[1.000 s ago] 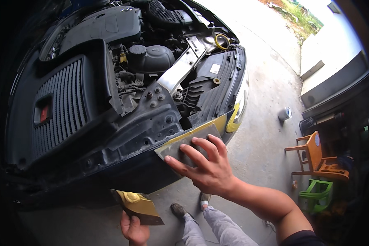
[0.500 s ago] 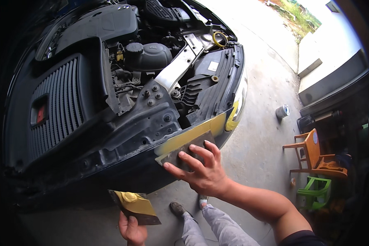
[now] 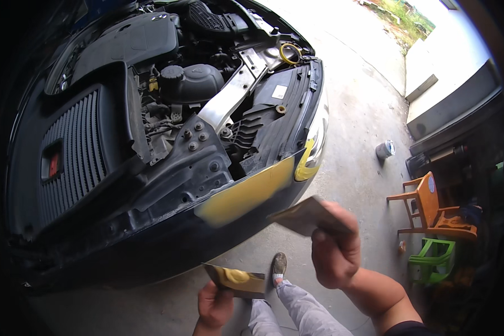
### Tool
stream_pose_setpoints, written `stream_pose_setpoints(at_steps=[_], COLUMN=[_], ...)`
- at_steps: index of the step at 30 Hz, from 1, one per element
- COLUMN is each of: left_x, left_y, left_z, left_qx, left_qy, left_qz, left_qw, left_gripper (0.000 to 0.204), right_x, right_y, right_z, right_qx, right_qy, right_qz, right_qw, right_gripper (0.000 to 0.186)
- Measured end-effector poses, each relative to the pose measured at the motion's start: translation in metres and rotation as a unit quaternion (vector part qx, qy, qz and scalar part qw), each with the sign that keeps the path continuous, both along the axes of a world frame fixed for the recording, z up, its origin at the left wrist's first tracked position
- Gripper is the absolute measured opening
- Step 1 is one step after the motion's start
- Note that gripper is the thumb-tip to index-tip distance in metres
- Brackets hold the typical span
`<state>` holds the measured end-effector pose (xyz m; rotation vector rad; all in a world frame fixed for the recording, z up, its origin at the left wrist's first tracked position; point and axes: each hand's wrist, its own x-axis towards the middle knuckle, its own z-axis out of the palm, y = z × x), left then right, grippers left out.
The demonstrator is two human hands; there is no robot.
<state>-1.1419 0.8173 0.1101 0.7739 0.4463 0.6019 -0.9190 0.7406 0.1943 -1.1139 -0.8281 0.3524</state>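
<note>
Grips flat spreader [image 3: 303,217] in R hand [image 3: 337,255], jutting L of it, nr yellow patch [image 3: 246,193] on car fender [image 3: 179,243]. Grasps plate [image 3: 255,286] w/ yellow paste [image 3: 235,275] on top in L hand [image 3: 214,306], sitting up-R of it.

Car [image 3: 165,171] upper left; left spreader [image 3: 255,285] lower centre, putty [image 3: 233,275] on it; right spreader [image 3: 305,217] right of centre; chair [image 3: 427,201] far right, stool [image 3: 424,261] below, can [image 3: 383,150] above.

Left foot hidden behind the paste-laden spreader [image 3: 249,289], right hand [image 3: 337,255] partly hidden by a second spreader [image 3: 303,217], left forearm [image 3: 206,328] and dark sleeve [image 3: 406,329] cut off by the lower edge, left side of the car [image 3: 151,241] lost in shadow
</note>
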Motion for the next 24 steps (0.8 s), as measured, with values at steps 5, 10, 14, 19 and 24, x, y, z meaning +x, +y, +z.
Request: stream_pose_setpoints(at_steps=[5, 10, 14, 19, 24], left_x=[0.03, 0.046, 0.055, 0.066, 0.05], left_y=[-0.009, -0.002, -0.025, -0.042, -0.027], left_z=[0.001, 0.026, 0.015, 0.021, 0.023], left_qx=[0.032, -0.013, -0.052, -0.014, 0.015], left_qy=[0.046, -0.022, -0.009, 0.004, 0.007], left_qz=[-0.031, 0.026, -0.022, 0.027, 0.017], left_qw=[0.998, 0.999, 0.998, 1.0, 1.0], left_gripper=[0.031, 0.035, 0.039, 0.039, 0.034], right_x=[0.004, 0.044, 0.058, 0.045, 0.045], right_y=[-0.02, -0.039, -0.025, -0.026, -0.057], right_z=[0.013, -0.012, 0.006, -0.034, -0.072], right_qx=[-0.01, -0.206, 0.08, -0.094, -0.282], right_qy=[0.144, -0.027, 0.317, 0.153, 0.209], right_qz=[0.263, 0.238, 0.159, 0.219, 0.107], right_qw=[0.954, 0.949, 0.932, 0.959, 0.93], right_gripper=[0.041, 0.044, 0.025, 0.021, 0.028])
